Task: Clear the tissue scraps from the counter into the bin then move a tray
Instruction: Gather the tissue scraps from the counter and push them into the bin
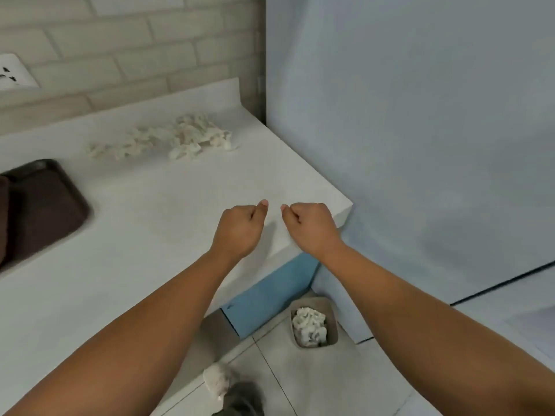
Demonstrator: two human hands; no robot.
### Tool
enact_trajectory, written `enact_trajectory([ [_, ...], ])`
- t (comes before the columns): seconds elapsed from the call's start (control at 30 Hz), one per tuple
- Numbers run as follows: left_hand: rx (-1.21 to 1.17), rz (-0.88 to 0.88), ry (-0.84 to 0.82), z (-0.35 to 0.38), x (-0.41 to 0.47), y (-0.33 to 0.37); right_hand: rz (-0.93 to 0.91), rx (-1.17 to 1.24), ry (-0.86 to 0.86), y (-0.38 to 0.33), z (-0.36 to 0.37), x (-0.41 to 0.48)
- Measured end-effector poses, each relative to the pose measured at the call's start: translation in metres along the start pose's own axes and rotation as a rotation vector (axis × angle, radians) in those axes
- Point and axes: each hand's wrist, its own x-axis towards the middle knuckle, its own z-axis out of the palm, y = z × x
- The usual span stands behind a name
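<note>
While the tissue scraps point(168, 141) lie heaped at the back of the tabletop point(156, 211), beyond both hands, the left hand point(240, 228) and right hand point(310, 225) hover curled into empty fists above the bin point(332, 321), probably just emptied; the tray point(45, 205) waits left of the scraps.

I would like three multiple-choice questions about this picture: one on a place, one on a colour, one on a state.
1. Where is the bin?
A. on the counter
B. on the floor by the counter's corner
C. on the tray

2. What colour is the tray?
A. dark brown
B. blue
C. white

3. How are the hands?
A. both fists, empty
B. both flat on the counter
C. one holding the tray

Answers:
1 B, it stands on the floor tiles below the counter.
2 A, dark brown at the left edge.
3 A, left hand and right hand are closed, nothing seen in them.
</note>
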Motion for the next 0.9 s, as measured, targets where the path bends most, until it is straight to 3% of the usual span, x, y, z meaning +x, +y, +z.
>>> enact_trajectory([
  [0.17, 0.032, 0.032, -0.125, 0.077, -0.029, 0.015, 0.156, 0.037, 0.01, 0.07, -0.029, -0.06],
  [0.37, 0.128, 0.039, -0.293, 0.167, -0.046, -0.014, 0.344, -0.056, -0.044, 0.153, -0.021, -0.114],
  [0.7, 0.272, -0.021, -0.52, 0.305, -0.048, -0.149, 0.583, 0.039, 0.017, 0.28, 0.068, -0.158],
  [0.9, 0.143, -0.238, -0.647, 0.373, -0.037, -0.233, 0.738, 0.101, 0.112, 0.347, 0.134, -0.182],
])
